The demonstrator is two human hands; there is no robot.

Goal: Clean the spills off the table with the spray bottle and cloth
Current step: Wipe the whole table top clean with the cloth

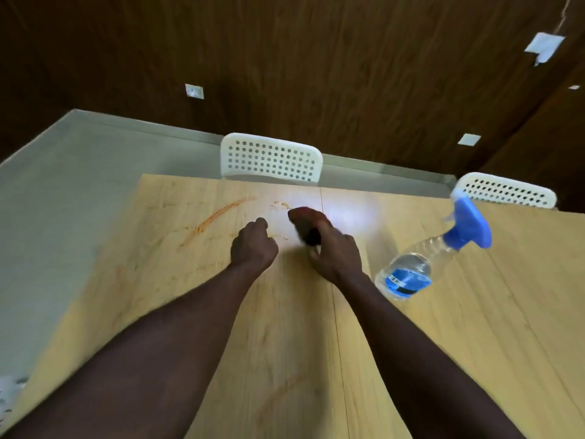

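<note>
Cloth (pixel 304 224) gripped in right hand (pixel 335 255), left hand (pixel 253 245) fisted beside it, spray bottle (pixel 437 251) further right.

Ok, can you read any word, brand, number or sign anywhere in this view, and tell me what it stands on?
No text can be read in this view.
On the spray bottle, the blue label carries a white patch, too blurred to read.
On the wall plates, no print shows.
On the cloth, table and chairs, no lettering shows.
</note>
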